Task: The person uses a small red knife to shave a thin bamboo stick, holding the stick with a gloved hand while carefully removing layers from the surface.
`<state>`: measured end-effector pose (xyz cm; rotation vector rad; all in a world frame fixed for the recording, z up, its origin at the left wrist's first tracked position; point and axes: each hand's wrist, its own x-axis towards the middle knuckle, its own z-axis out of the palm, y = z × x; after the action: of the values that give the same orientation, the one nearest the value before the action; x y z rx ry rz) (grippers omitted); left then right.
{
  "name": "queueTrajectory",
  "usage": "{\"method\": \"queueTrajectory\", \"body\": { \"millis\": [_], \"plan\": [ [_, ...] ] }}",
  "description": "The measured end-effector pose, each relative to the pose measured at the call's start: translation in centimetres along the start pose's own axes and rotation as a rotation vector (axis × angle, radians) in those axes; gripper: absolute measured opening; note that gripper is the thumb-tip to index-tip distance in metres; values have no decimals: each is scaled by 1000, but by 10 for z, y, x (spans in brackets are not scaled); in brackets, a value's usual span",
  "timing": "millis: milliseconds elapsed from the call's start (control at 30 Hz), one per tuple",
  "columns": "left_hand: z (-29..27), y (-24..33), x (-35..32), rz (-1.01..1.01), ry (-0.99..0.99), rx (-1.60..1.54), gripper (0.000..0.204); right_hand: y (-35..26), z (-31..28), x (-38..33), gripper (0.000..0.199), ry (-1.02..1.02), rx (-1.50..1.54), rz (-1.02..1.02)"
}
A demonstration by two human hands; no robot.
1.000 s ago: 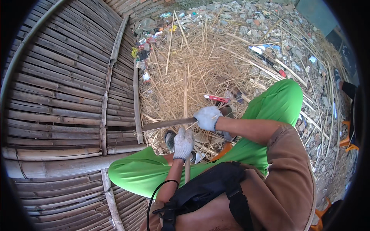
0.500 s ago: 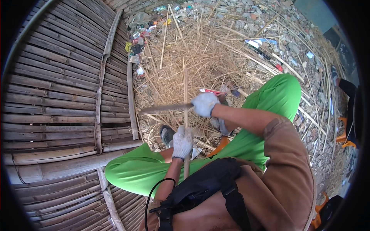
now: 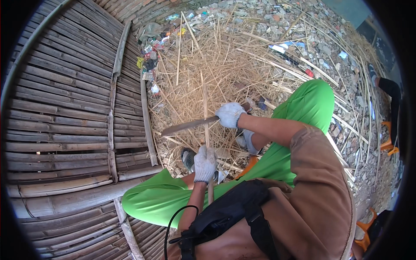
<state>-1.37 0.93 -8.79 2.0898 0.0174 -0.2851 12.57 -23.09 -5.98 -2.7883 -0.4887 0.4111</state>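
My left hand [image 3: 204, 164], in a white knit glove, is closed round a long pale bamboo strip [image 3: 206, 99] in front of my body. The strip points away from me, and its near end passes under the black bag on my chest. My right hand [image 3: 229, 115], gloved too, grips a long-bladed knife [image 3: 187, 126] whose handle is mostly hidden by the fingers. The blade points left and lies across the strip, a short way beyond my left hand. Whether its edge has entered the strip I cannot tell.
A slatted bamboo platform [image 3: 73, 125] runs along my left. Straw-like bamboo shavings [image 3: 229, 69] cover the ground ahead. Longer strips [image 3: 281, 67] lie to the right over rubble and litter. Another person's leg [image 3: 390, 93] and an orange stool [image 3: 387, 134] show at the far right.
The knife blade has tilted, its tip now lower and nearer me. Both hands have stayed at nearly the same place on the strip and knife. The view has shifted slightly.
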Motion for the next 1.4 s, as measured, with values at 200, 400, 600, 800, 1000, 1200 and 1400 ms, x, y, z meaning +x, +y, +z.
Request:
{"method": "queueTrajectory", "body": {
  "millis": [200, 400, 600, 800, 1000, 1200, 1400],
  "plan": [
    [-19, 38, -29, 48, 4, -78, 26, 155, -53, 34, 40, 166, 62, 662],
    [-32, 77, -12, -175, -130, -509, 23, 203, -33, 20, 44, 394, 472, 649],
    [-66, 96, 4, -88, -254, -739, 34, 124, -86, 26, 45, 477, 848, 293],
    [-90, 128, 35, -75, -203, -792, 38, 74, -156, -7, 45, 382, 457, 47],
    [-77, 118, 65, 17, -261, -1005, 49, 57, -108, -17, 41, 186, 438, 179],
    [-64, 84, 65, -115, -313, -1103, 43, 35, -56, -22, 39, 257, 234, 167],
    [-60, 93, 66, -99, -357, -1089, 31, 70, -29, -1, 44, 173, 337, 379]
  ]
}}
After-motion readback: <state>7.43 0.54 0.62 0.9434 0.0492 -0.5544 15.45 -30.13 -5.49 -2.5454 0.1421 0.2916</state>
